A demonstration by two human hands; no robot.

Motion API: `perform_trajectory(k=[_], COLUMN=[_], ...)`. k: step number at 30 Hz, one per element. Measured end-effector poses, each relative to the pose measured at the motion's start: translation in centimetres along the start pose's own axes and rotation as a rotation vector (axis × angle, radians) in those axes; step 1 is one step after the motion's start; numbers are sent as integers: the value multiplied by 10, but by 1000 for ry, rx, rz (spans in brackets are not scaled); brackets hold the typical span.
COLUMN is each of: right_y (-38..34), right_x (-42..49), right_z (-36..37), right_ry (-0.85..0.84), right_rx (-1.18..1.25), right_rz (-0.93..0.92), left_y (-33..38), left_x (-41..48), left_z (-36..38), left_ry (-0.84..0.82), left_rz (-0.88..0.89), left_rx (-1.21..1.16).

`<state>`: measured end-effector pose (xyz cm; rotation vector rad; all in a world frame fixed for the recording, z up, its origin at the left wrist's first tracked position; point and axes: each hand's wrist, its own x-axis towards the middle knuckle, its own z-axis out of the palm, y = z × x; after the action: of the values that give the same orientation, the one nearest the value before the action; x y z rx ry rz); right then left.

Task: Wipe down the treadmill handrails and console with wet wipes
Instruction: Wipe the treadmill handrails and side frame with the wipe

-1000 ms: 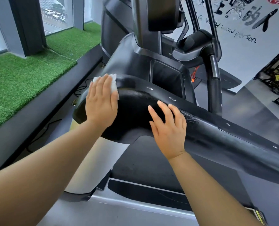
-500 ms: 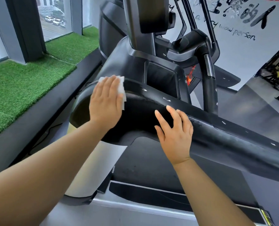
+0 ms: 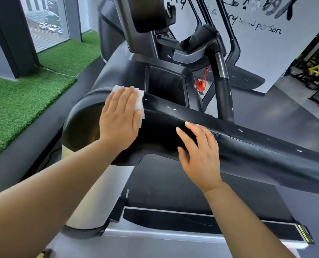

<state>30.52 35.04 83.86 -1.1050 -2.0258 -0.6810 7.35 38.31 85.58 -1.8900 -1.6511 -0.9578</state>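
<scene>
- Left hand point(image 3: 119, 118) lies flat on my feed, fingers straight and close together, pressing a wet wipe point(image 3: 140, 105) against the handrail point(image 3: 257, 146). Nothing is gripped; the palm and fingers simply bear down on it.
- I see the wipe as a white folded sheet at the top edge of the handrail's rounded left end. It is mostly hidden under the hand, with white showing past the fingertips and down the hand's right side.
- From that rounded end, the handrail is a broad black bar sloping down toward the right edge of my view, with pale specks along its top edge.
- Just behind the wipe, the console has a dark square pocket point(image 3: 166, 86), close beside the handrail's top edge.
- Right hand point(image 3: 201, 153) is relaxed and holds nothing. Its fingers are spread and slightly bent, resting on the handrail's near face, apart from the wipe.
- Below that hand I can see the dark treadmill belt point(image 3: 173, 183).
- Farther right, behind the handrail, a red clip point(image 3: 201, 84) hangs near an upright black grip bar point(image 3: 223, 86).
</scene>
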Motion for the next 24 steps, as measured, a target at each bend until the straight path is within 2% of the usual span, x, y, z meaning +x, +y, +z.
perform_trajectory(k=[2, 6, 10, 14, 17, 21, 24], right_y=[6, 19, 25, 35, 42, 49, 51], right_x=[-2, -6, -11, -19, -27, -32, -32], right_z=[-6, -11, -15, -23, -25, -26, -26], right_ry=[5, -1, -36, -73, -62, -17, -2], right_rx=[-43, -86, -24, -4, -27, -26, -14], right_rz=[48, 53, -2, 21, 60, 85, 72], left_y=[18, 66, 59, 32, 47, 90, 93], left_x=[2, 2, 0, -1, 2, 4, 1], left_z=[2, 7, 8, 5, 7, 13, 13], left_ry=[25, -32, -53, 23, 54, -24, -66], left_rz=[-52, 91, 154, 27, -31, 66, 153], left_rx=[3, 30, 5, 3, 5, 29, 46])
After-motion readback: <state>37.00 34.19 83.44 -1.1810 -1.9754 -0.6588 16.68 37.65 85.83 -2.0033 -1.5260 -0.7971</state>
